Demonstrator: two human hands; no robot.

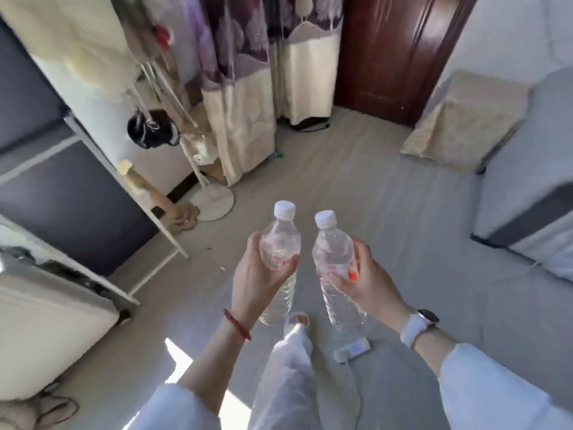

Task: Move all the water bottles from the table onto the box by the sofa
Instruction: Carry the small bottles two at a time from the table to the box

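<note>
Clear plastic: two water bottles, one in each grip, carried above the floor point(387, 212)

Left bottle point(280, 243) sits in the left hand point(257, 274), fingers curled round its middle; right bottle point(333, 259) is held the same way by the right hand point(362, 277). Both stand nearly upright, white caps up, near each other but apart. One red bracelet point(237, 324) circles the left wrist, one white watch point(418, 324) the right. One grey sofa point(527, 181) lies to the right, one dark door point(390, 51) ahead
</note>
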